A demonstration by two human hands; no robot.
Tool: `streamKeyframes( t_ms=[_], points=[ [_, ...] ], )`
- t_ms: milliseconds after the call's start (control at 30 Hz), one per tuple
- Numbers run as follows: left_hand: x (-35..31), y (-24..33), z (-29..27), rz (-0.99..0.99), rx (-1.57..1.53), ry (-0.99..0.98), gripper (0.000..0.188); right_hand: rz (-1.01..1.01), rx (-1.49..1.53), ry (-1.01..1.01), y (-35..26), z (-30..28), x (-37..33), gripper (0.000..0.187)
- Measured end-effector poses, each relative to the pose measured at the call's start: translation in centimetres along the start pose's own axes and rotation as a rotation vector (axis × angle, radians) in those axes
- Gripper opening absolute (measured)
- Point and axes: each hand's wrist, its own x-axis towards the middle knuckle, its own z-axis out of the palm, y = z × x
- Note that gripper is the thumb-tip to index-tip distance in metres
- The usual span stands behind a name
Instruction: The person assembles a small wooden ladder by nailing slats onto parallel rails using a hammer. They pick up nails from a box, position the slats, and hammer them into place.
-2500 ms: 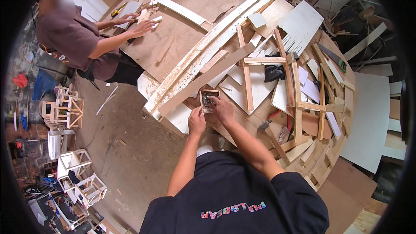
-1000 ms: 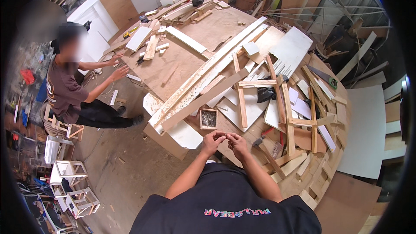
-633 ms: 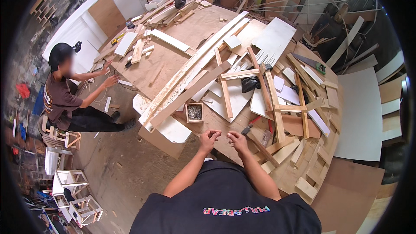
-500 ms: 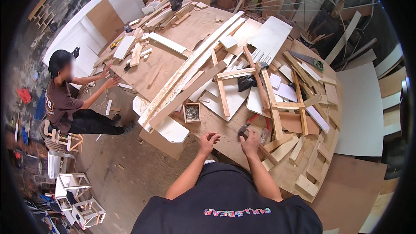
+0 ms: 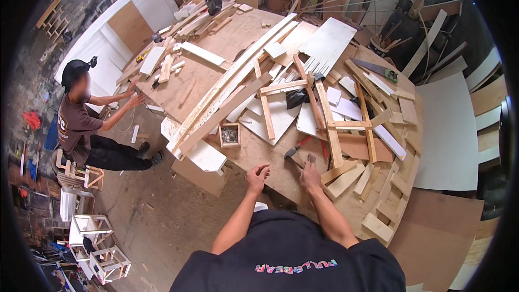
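My right hand point(image 5: 310, 176) is closed around the handle of a hammer point(image 5: 292, 154), low over the near edge of the wooden worktable point(image 5: 270, 168). The hammer's dark head points away to the left. My left hand point(image 5: 258, 177) hovers just off the table edge, its fingers curled with the tips together; whatever they may hold is too small to make out. Beyond the hands, a small wooden box point(image 5: 230, 135) contains a heap of nails or screws. A tool with red handles point(image 5: 325, 148) lies just past the hammer. Pale wooden frames point(image 5: 331, 124) rest across boards farther right.
Long planks point(image 5: 232, 84) cross the table diagonally. A handsaw point(image 5: 381, 70) lies at the far right, with wood offcuts point(image 5: 346, 181) near my right forearm. Another person point(image 5: 81, 113) stands left of the table, both hands raised. Small stool frames point(image 5: 97, 243) stand on the floor.
My right hand has shifted slightly, and the hammer head has swung left, now showing clear of the fingers. My left hand stays nearly in place. The other person's hands have come closer together.
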Motion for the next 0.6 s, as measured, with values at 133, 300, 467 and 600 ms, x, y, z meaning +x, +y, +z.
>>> streamKeyframes(
  t_ms=[133,300,467,600],
  points=[
    [0.7,0.9,0.1,0.047,-0.007,0.04,0.019,-0.159,0.187,-0.039,-4.0,-1.7,1.2,0.038],
    [2.1,2.7,1.1,0.142,0.281,-0.339,0.02,-0.003,0.588,-0.056,-9.2,-3.9,3.7,0.036],
    [1.6,2.6,3.6,0.148,0.463,-0.534,0.02,0.111,0.581,-0.046,-8.5,-7.6,1.0,0.041],
    [1.3,0.2,5.4,0.089,0.453,-0.727,0.026,0.309,0.57,-0.024,-4.7,-9.1,-4.6,0.047]
  ],
)
